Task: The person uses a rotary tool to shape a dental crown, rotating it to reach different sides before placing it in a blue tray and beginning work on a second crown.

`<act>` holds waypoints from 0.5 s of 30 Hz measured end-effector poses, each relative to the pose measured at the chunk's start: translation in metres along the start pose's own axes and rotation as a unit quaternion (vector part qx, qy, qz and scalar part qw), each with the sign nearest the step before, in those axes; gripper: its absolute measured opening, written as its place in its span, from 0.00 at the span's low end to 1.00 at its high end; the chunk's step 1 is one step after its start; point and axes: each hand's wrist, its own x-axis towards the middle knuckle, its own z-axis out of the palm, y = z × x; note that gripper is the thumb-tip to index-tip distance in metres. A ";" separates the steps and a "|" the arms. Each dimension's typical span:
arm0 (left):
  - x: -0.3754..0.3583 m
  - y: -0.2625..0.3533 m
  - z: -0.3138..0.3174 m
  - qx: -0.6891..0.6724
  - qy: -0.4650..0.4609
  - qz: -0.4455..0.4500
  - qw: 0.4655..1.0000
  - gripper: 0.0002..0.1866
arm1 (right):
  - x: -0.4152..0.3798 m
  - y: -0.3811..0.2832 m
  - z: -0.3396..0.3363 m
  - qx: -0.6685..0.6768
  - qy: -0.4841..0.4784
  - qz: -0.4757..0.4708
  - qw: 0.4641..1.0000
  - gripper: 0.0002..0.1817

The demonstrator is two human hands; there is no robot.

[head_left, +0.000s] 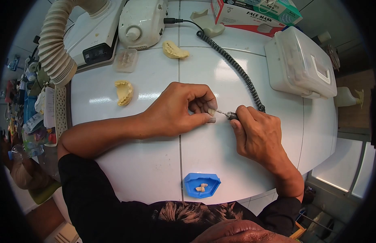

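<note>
Near the middle of the white table, my left hand (180, 108) pinches a small pale tooth-like piece (211, 111) between thumb and fingers. My right hand (258, 131) is closed around a dark rotary handpiece (231, 116), whose thin metal bit points left and meets the piece or lies very close to it. A black coiled cable (240, 71) runs up from beside my right hand. Below my hands, a blue tray (189, 189) holds several small tooth-coloured pieces (201, 188). One yellowish dental cast (124, 93) lies left of my left hand, another (174, 50) above it.
At the back stand a white control unit (141, 24), a small clear box (126, 60) and a face mask box (248, 17). A ribbed hose (54, 44) hangs at the upper left. A white lidded case (299, 62) stands at the right.
</note>
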 end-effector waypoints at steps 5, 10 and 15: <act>0.000 0.002 -0.001 0.007 -0.004 -0.002 1.000 0.13 | 0.000 0.000 0.000 0.005 0.002 -0.006 1.000 0.12; 0.000 -0.001 -0.001 -0.005 0.003 -0.011 1.000 0.12 | 0.000 0.000 -0.001 0.004 -0.001 -0.008 1.000 0.12; 0.000 0.000 -0.001 -0.010 0.004 -0.013 1.000 0.12 | 0.000 -0.001 -0.001 -0.002 -0.006 -0.003 1.000 0.12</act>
